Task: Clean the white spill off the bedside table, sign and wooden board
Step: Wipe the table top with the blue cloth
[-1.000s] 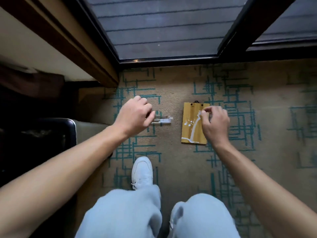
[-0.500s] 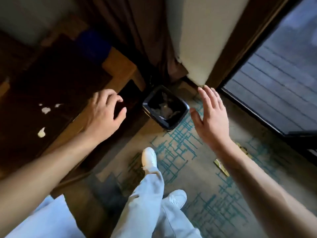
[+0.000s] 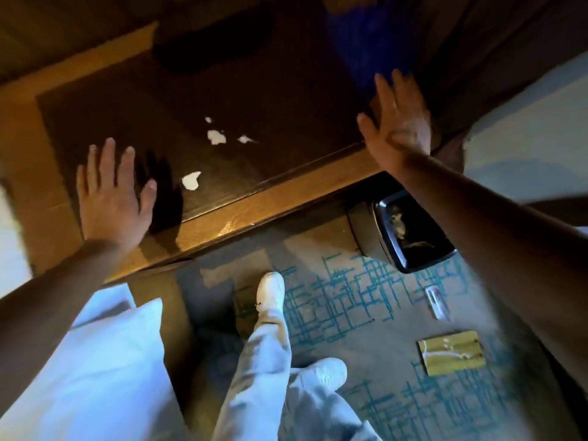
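Both hands spread flat, empty, over dark surface (image 3: 286,90): left hand (image 3: 111,198), right hand (image 3: 397,125); white spill (image 3: 216,136) between; wooden board (image 3: 451,353) on carpet.

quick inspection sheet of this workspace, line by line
surface: dark bedside table with a lighter wood edge, carrying white spill patches, still unwiped
job's things: wooden board flat on the carpet, white streaks on it; a small clear item, maybe the sign, lies beyond it
clutter: black bin on the floor by the table corner
grips: left hand and right hand both open, empty, over the table; no cloth seen
cables: nothing seen
surroundings: white bedding lower left, blue blurred thing at the back
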Demonstrator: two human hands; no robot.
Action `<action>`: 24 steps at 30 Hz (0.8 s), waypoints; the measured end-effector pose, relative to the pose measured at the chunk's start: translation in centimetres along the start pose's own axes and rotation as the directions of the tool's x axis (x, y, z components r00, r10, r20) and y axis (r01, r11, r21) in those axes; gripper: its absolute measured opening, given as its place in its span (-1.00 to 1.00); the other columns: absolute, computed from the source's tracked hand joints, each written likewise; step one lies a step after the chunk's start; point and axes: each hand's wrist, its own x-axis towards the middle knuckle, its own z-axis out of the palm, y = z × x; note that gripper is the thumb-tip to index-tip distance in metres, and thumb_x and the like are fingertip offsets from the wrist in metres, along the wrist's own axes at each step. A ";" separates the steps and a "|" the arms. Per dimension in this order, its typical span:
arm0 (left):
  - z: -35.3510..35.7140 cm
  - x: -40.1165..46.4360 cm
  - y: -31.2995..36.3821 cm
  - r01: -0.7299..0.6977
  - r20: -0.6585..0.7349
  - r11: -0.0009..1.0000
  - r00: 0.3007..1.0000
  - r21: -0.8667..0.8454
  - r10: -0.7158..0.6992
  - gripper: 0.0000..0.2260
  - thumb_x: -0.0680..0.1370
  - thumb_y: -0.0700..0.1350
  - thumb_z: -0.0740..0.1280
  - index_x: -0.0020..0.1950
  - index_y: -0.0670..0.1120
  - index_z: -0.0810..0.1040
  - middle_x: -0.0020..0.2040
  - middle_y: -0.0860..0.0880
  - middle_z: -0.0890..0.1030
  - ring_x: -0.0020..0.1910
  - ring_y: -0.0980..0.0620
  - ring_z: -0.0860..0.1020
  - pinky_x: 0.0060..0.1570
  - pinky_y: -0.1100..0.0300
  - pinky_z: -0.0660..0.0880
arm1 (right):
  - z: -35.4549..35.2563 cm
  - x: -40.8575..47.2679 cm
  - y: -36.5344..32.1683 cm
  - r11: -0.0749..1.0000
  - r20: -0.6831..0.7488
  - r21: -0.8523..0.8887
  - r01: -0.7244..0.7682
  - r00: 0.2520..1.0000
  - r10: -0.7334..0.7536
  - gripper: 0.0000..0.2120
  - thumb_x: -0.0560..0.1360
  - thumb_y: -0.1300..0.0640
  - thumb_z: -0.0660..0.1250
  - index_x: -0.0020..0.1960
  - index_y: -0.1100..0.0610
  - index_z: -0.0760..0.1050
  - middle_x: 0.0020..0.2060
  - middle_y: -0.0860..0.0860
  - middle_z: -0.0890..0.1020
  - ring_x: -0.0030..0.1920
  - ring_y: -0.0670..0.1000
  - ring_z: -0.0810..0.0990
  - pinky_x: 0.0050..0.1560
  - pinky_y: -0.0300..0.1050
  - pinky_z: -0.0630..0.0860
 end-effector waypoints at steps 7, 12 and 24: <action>3.0 2.8 -3.8 0.082 -0.027 0.996 0.996 -0.042 -0.083 -0.42 0.67 0.11 0.14 0.61 -0.14 0.14 0.62 -0.23 0.18 0.59 -0.27 0.18 0.53 -0.17 0.12 | 1.5 4.6 -3.0 0.997 -0.004 -0.028 -0.072 0.997 0.071 -0.37 0.62 -0.17 0.14 0.62 -0.03 0.06 0.56 0.13 0.23 0.50 0.29 0.25 0.45 0.20 0.23; 3.9 0.4 -5.6 0.184 -0.027 0.982 0.982 -0.041 -0.185 -0.40 0.64 0.13 0.15 0.56 -0.20 0.19 0.58 -0.28 0.24 0.52 -0.32 0.27 0.48 -0.16 0.20 | 2.0 6.8 -4.8 0.973 -0.041 -0.025 -0.231 0.972 0.230 -0.39 0.60 -0.07 0.26 0.57 0.09 0.16 0.40 0.28 0.36 0.28 0.35 0.47 0.24 0.21 0.44; 4.9 -1.4 -6.4 0.221 0.060 0.974 0.974 -0.040 -0.218 -0.38 0.63 0.17 0.07 0.57 -0.20 0.23 0.63 -0.22 0.16 0.62 -0.24 0.12 0.58 -0.17 -0.01 | 1.7 5.9 -16.8 0.952 -0.083 0.306 -0.015 0.996 0.042 -0.71 0.37 -0.02 0.40 -0.03 0.17 0.53 0.12 0.17 0.55 0.15 0.18 0.52 0.03 -0.11 0.40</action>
